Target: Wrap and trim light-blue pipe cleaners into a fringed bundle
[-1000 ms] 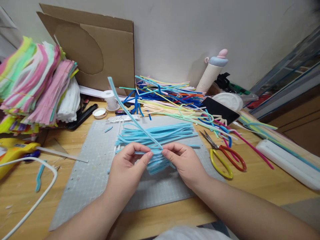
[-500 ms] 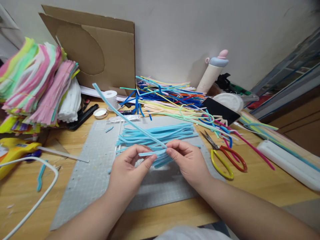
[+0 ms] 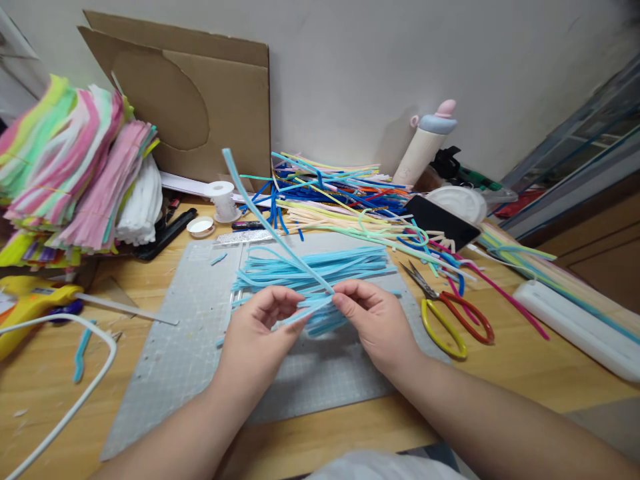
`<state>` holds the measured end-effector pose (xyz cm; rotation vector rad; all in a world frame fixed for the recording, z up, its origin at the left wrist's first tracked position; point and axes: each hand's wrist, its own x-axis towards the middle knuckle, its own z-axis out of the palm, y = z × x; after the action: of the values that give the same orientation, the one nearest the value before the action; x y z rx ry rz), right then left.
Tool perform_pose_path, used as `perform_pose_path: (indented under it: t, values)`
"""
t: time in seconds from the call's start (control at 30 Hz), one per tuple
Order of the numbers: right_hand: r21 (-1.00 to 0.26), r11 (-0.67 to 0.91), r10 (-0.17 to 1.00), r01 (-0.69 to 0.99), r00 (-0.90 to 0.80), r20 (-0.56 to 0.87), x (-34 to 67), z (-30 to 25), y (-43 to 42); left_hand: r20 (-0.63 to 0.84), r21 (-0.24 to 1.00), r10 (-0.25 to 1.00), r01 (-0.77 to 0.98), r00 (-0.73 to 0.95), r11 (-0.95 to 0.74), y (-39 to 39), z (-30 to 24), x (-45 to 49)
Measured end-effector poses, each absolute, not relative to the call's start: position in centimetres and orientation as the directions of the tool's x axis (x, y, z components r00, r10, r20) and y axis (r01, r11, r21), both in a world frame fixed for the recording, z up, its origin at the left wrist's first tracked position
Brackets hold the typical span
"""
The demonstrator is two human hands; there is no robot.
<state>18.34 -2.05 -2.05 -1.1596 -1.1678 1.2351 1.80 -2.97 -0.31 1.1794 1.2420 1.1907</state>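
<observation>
My right hand (image 3: 377, 323) pinches a light-blue pipe cleaner (image 3: 270, 227) at its fold, between thumb and index finger. From that pinch its long arm rises up and to the left, and a short end points toward my left hand (image 3: 265, 327). The left thumb and fingers are apart, with the short end lying along the thumb. Under both hands, a pile of light-blue pipe cleaners (image 3: 315, 263) rests on a grey cutting mat (image 3: 170, 360).
Scissors (image 3: 445, 307) with yellow and red handles lie right of the mat. At left are a yellow glue gun (image 3: 35, 300) and bundled pipe cleaners (image 3: 65, 160). Mixed pipe cleaners (image 3: 340, 187), a bottle (image 3: 423, 143) and cardboard (image 3: 230, 107) stand behind; a white power strip (image 3: 575, 327) is at right.
The long arm of the pipe cleaner has swung up and to the right. Its short end has tilted downward, and my left fingers have loosened. My right hand stays in place.
</observation>
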Motion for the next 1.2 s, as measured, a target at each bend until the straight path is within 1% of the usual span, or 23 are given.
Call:
perform_pose_path:
  t: [0.13, 0.23, 0.33, 0.4, 0.47, 0.53, 0.6, 0.7, 0.83, 0.9, 0.97, 1.07, 1.2]
  values:
    - [-0.997, 0.071, 0.997, -0.03, 0.013, 0.071, 18.3, -2.1, -2.1, -0.172, 0.98, 0.985, -0.103, 0.012, 0.172, -2.8, -0.7, 1.8]
    - [-0.981, 0.192, 0.981, 0.032, 0.01, 0.192, 18.3, -2.1, -2.2, -0.272, 0.943, 0.961, -0.188, 0.037, 0.275, -2.7, -0.9, 1.8]
    - [-0.945, 0.305, 0.952, 0.116, -0.005, 0.306, 18.4, -2.3, -2.4, -0.382, 0.873, 0.916, -0.279, 0.122, 0.401, -2.6, -0.7, 1.8]
    - [-0.928, 0.341, 0.939, 0.151, -0.017, 0.342, 18.5, -2.4, -2.4, -0.427, 0.82, 0.89, -0.347, 0.158, 0.455, -2.5, -0.5, 1.8]
    - [-0.925, 0.346, 0.938, 0.159, -0.02, 0.347, 18.6, -2.5, -2.4, -0.438, 0.797, 0.887, -0.392, 0.148, 0.459, -2.4, -0.4, 1.9]
    - [-0.939, 0.312, 0.949, 0.146, -0.007, 0.314, 18.5, -2.4, -2.4, -0.411, 0.819, 0.905, -0.392, 0.106, 0.418, -2.3, -0.4, 1.9]
    - [-0.964, 0.246, 0.968, 0.103, 0.022, 0.25, 18.4, -2.3, -2.2, -0.361, 0.863, 0.93, -0.353, 0.068, 0.361, -2.3, -0.4, 1.9]
    - [-0.992, 0.122, 0.991, -0.013, 0.051, 0.121, 18.2, -2.1, -2.0, -0.257, 0.932, 0.965, -0.25, 0.05, 0.261, -2.4, -0.6, 1.9]
    - [-0.989, -0.019, 0.999, -0.15, 0.042, -0.026, 18.1, -2.3, -1.9, -0.131, 0.986, 0.991, -0.101, 0.018, 0.132, -2.6, -1.1, 1.7]
    - [-0.972, -0.076, 0.996, -0.222, 0.022, -0.083, 18.0, -2.6, -1.9, -0.124, 0.991, 0.992, -0.041, 0.029, 0.125, -2.7, -1.4, 1.6]
    - [-0.938, -0.153, 0.988, -0.312, -0.021, -0.154, 17.9, -2.8, -1.9, -0.131, 0.991, 0.99, -0.022, 0.055, 0.132, -2.9, -1.7, 1.6]
    - [-0.855, -0.28, 0.96, -0.437, -0.124, -0.251, 17.6, -2.8, -1.9, -0.099, 0.994, 0.993, -0.041, 0.065, 0.102, -2.9, -2.0, 1.6]
    - [-0.793, -0.355, 0.935, -0.495, -0.198, -0.296, 17.3, -2.5, -2.0, -0.075, 0.993, 0.996, -0.093, 0.038, 0.078, -2.8, -1.8, 1.8]
